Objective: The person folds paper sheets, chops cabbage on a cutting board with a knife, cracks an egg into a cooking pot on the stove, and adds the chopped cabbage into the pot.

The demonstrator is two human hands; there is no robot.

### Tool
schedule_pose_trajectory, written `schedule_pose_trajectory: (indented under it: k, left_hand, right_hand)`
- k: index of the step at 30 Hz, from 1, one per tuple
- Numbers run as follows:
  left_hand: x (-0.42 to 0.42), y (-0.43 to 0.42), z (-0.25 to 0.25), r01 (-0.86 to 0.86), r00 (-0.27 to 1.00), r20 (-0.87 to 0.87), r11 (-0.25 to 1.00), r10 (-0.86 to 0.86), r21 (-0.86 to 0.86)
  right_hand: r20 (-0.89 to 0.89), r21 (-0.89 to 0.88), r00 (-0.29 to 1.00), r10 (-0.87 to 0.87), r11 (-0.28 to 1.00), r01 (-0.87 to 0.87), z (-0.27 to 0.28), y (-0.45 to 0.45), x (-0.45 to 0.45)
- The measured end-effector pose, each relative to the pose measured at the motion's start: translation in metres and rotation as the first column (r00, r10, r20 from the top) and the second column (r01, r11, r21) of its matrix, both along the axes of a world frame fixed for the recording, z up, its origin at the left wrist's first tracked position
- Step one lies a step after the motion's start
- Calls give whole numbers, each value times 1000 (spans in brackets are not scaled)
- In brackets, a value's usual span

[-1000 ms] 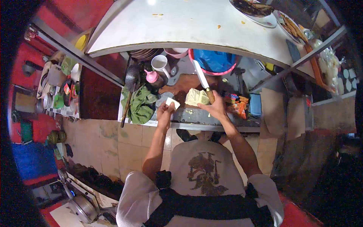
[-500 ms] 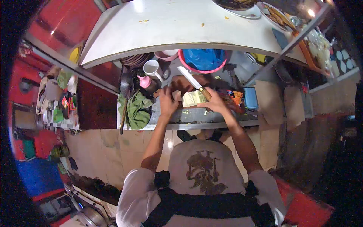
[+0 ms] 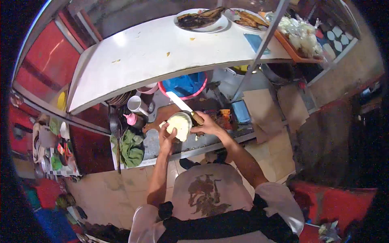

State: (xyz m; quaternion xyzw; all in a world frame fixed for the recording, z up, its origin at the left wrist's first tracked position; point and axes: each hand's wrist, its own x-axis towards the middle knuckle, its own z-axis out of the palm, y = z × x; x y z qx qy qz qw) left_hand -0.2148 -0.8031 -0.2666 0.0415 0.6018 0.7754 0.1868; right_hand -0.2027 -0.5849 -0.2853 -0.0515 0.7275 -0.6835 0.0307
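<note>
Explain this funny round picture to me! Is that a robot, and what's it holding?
No robot here, just a person's own two bare hands. The camera is worn on their head and looks forward and down, so you see their shirt below. The left hand holds something pale yellow that looks like cabbage. The right hand grips a knife by its handle. On the counter are a brown cutting board, a green cloth, a white mug and a pink-topped bottle. The white shelf above has what looks like fish on plates.
</note>
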Motion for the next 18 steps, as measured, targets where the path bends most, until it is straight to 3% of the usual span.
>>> schedule_pose_trajectory:
  k: [1, 2, 4, 6, 7, 8, 12, 18]
  left_hand:
    - [4, 4, 13, -72, 970, 244, 975, 19, 211]
    - [11, 12, 25, -102, 956, 293, 954, 15, 283]
    - [12, 12, 23, -42, 946, 317, 944, -68, 328]
    - [14, 16, 32, -18, 944, 315, 937, -100, 350]
    - [14, 17, 38, -1, 944, 305, 929, -121, 370]
    - [13, 16, 33, -25, 935, 342, 942, -97, 335]
    - [6, 11, 33, 31, 924, 364, 969, -121, 244]
    - [7, 5, 36, 59, 881, 425, 940, -207, 336]
  right_hand:
    - [50, -98, 999, 16, 995, -11, 17, -1, 6]
    - [100, -195, 994, 36, 981, -16, 30, -2, 15]
    - [57, -217, 998, -14, 976, 26, 38, -3, 22]
    - [323, -125, 946, 30, 992, 11, 47, 1, 28]
    - [272, -165, 962, -3, 985, 49, 44, -3, 29]
    - [245, -106, 959, -142, 980, 171, 42, -9, 32]
    - [280, -187, 960, -1, 981, 56, 38, -4, 29]
    - [353, -280, 935, 28, 957, 77, 35, -9, 29]
